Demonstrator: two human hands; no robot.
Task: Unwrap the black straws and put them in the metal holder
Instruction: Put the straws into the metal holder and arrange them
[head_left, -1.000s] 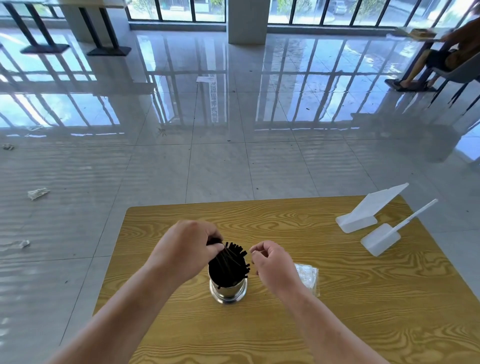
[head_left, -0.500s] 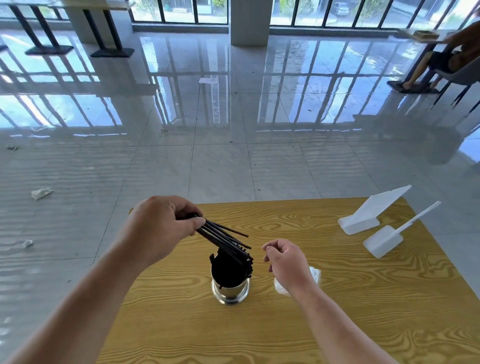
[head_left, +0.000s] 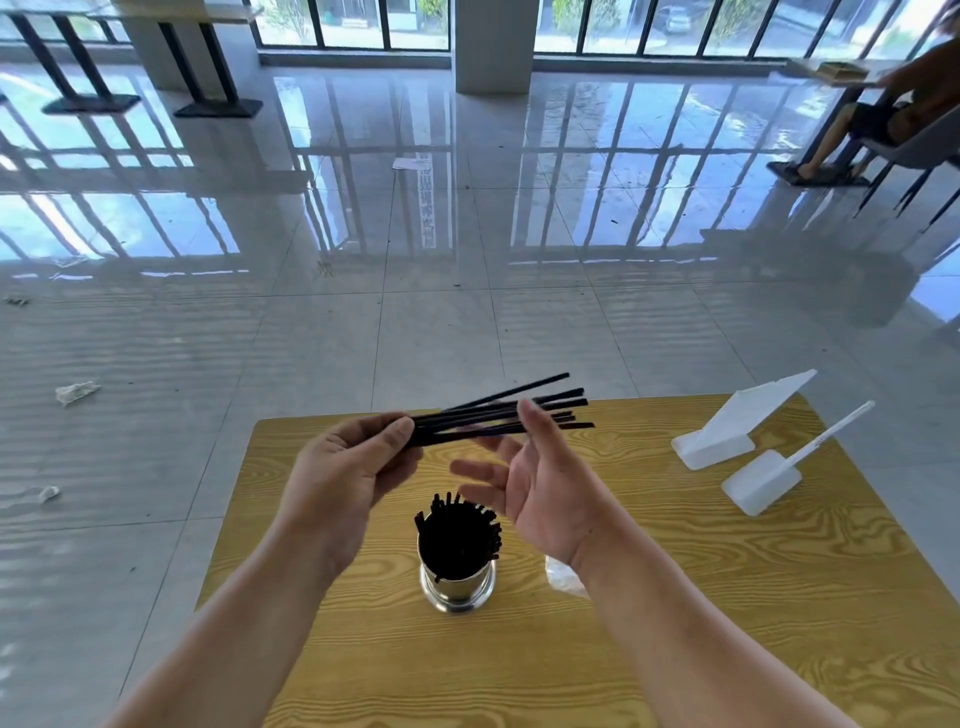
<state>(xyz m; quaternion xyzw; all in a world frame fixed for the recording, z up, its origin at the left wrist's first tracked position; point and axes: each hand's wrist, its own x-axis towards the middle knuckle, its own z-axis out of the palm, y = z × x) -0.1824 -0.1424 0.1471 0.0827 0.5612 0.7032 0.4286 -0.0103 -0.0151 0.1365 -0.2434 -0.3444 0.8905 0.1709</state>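
My left hand (head_left: 347, 467) grips one end of a bundle of several black straws (head_left: 545, 408), held roughly level above the table and fanning out to the right. My right hand (head_left: 540, 483) is raised beside the bundle, palm turned up, fingers straight and spread, just under the straws' middle. Below both hands stands the metal holder (head_left: 457, 584), a shiny round cup packed with many more black straws (head_left: 457, 535) standing upright. A crumpled clear wrapper (head_left: 563, 574) lies on the table right of the holder, partly hidden by my right wrist.
The wooden table (head_left: 675, 623) also carries two white plastic stands (head_left: 727, 431) (head_left: 769, 478) at its far right. Scraps of wrapper lie on the glossy tiled floor (head_left: 78, 392) to the left. A seated person (head_left: 883, 119) is far back on the right.
My left hand lifted a bundle of straws out of the holder and swung it up to level. My right hand opened and rose from beside the holder to under the bundle.
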